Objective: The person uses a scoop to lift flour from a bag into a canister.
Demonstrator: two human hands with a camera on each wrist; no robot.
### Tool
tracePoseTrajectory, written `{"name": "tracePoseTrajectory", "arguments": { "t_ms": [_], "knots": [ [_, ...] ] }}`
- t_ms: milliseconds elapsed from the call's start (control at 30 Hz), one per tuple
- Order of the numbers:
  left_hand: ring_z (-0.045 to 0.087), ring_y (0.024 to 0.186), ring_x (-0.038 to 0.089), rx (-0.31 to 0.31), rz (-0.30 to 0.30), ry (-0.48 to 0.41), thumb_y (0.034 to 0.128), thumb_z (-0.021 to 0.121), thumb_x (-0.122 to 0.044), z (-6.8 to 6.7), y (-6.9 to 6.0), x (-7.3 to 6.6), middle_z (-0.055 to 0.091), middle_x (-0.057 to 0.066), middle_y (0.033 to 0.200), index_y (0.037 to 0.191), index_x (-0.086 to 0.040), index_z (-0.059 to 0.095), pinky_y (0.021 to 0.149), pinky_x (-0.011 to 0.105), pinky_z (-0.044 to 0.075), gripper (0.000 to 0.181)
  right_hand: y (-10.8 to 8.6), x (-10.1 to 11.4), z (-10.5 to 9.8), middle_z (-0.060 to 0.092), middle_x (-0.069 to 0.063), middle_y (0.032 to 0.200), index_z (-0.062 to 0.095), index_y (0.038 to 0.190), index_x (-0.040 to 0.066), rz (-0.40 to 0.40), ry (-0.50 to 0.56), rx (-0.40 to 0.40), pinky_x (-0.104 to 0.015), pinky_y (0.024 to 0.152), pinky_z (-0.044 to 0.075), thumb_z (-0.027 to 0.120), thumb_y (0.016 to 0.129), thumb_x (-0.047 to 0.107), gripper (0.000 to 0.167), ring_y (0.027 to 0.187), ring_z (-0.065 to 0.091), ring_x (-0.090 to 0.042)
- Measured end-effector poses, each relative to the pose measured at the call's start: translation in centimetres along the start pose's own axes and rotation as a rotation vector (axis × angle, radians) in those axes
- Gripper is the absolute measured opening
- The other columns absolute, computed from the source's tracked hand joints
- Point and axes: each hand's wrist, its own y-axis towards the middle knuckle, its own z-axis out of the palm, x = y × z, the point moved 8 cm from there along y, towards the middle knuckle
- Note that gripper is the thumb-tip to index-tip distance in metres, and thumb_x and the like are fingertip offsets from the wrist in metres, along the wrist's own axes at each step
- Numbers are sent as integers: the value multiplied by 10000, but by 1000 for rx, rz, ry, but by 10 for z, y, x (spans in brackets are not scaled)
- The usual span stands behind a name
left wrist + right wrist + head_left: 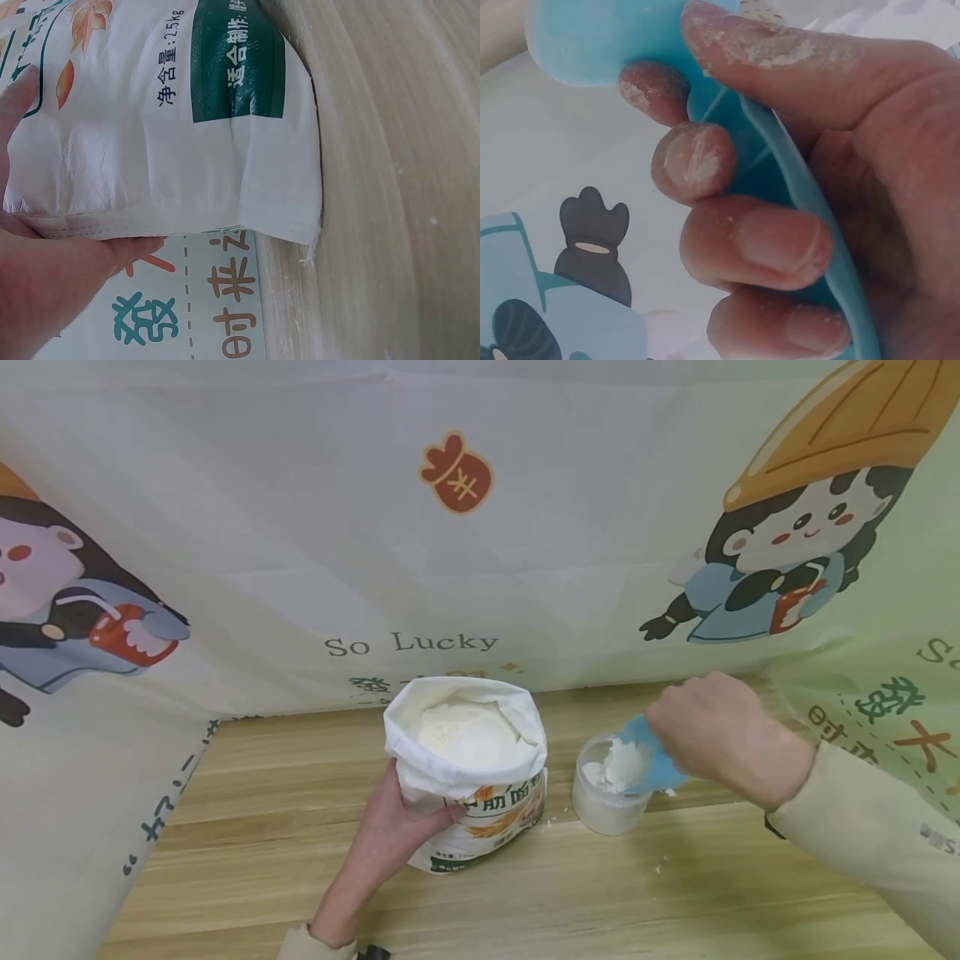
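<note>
A white flour bag [495, 839] stands on the table with its top rolled down, and pale flour [450, 735] shows inside. My left hand [401, 827] grips its left side, thumb across the front; in the left wrist view the fingers lie along the bag's printed side [120, 165]. In my right hand [712, 735] is a blue plastic scoop [658, 764], tilted over a clear round tub [609, 814] with flour in it. A clump of flour sits at the scoop's mouth. The right wrist view shows floury fingers curled round the scoop's handle [780, 161].
A wood-grain table [247, 827] carries small spilled flour specks around the tub. Printed cloth [300, 527] with cartoon figures walls in the back and both sides, close behind the bag.
</note>
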Motion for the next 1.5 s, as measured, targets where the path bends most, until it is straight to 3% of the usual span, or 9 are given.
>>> {"name": "tracePoseTrajectory", "arguments": {
  "t_ms": [400,533,767,1000,1233,1333,1500],
  "knots": [
    [538,1315,284,1,-2,-6,746,942,-175,-1,0,1,599,56,1394,1493,-181,429,1110,566,414,907,-6,4,-9,364,30,537,415,551,159,-1,-52,-119,-328,409,404,714,758,-70,430,502,339,-150],
    [529,1329,288,3,-2,-6,745,943,-185,-2,0,0,589,51,1413,1507,-197,420,1115,578,410,925,-12,-4,-5,373,36,543,429,564,174,0,-2,-105,-314,414,372,752,760,-44,436,496,355,-155],
    [527,1334,294,-1,6,7,740,948,-197,-2,1,0,582,54,1425,1515,-202,413,1114,584,410,942,-28,-28,13,387,66,599,522,655,197,16,125,-25,-301,468,322,830,863,179,372,539,376,-148],
    [534,1327,306,-4,-14,21,745,944,-198,-1,1,1,596,69,1407,1506,-177,417,1107,589,414,925,-44,-44,30,419,103,635,613,747,198,30,197,-55,-294,481,323,868,838,227,273,572,381,-117],
    [560,1291,319,-13,-40,40,741,940,-192,-2,1,3,617,84,1379,1497,-163,429,1082,579,442,913,-58,-57,55,498,107,684,639,835,206,89,304,-11,-290,477,333,817,896,256,195,581,412,-107],
    [572,1276,319,-16,-42,49,740,940,-198,-2,0,3,628,87,1362,1486,-156,442,1072,577,452,898,-64,-61,65,584,108,755,695,920,171,100,341,-6,-305,494,391,788,920,259,129,622,480,-103],
    [575,1269,308,-13,-40,32,738,938,-181,-1,0,3,633,79,1352,1474,-158,458,1075,567,451,879,-70,-67,77,701,45,883,750,1049,76,122,373,-16,-381,569,531,780,923,273,235,731,635,-150]
  ]
}}
